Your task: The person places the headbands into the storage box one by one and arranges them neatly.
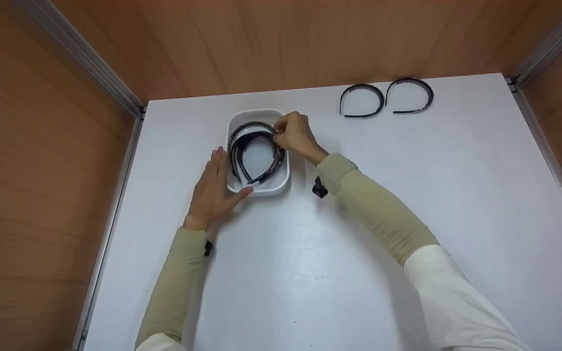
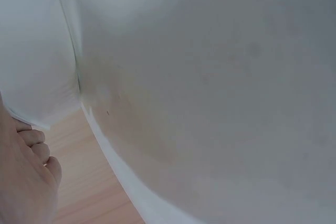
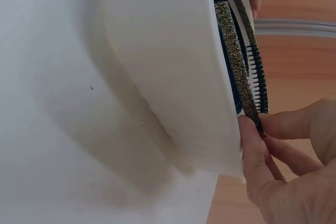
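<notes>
Headbands [image 1: 278, 164] in tub [image 1: 271, 192]. Left hand [image 1: 211, 192]: extended, empty, against tub's left. Right hand [image 1: 295, 132]: pinching glittery band [image 3: 235, 51], tub's right. Loose bands [image 1: 382, 100]: farther right of tub.

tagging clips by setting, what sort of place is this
Probably a small enclosed workstation or booth: a plain white table is hemmed in by upright wood-grain panels, with grey, metal-looking rails along their corners.
</notes>
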A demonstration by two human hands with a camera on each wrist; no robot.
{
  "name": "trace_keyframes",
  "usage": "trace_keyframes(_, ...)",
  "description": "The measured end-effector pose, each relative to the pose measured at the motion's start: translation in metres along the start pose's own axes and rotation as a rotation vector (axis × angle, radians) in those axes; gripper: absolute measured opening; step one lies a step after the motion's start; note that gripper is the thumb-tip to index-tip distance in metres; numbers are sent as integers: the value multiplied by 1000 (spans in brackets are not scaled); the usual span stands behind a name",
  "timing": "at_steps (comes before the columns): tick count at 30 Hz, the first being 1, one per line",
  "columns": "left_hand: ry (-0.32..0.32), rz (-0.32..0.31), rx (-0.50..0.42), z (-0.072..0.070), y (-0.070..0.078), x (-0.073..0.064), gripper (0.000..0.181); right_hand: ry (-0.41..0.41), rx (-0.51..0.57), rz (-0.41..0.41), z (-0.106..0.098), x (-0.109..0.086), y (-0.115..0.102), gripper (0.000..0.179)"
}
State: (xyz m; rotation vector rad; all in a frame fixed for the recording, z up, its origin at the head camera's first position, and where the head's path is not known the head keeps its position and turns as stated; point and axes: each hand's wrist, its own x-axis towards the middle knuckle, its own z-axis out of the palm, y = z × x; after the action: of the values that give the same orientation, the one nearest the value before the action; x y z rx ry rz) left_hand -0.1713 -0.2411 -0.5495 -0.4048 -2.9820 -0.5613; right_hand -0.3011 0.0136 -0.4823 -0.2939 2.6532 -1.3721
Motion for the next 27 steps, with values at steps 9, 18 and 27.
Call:
trace_keyframes(9, 0, -4, -5, 1, 0, 0, 119, -13, -17, 8, -1, -4, 0, 24)
trace_keyframes(18, 8, -9, -8, 2, 0, -1, 122, -3, -27, 26, -1, -6, 1, 24)
trace_keyframes(27, 5, -17, -9, 2, -1, -1, 121, 15, -29, -23, -5, -6, 3, 23)
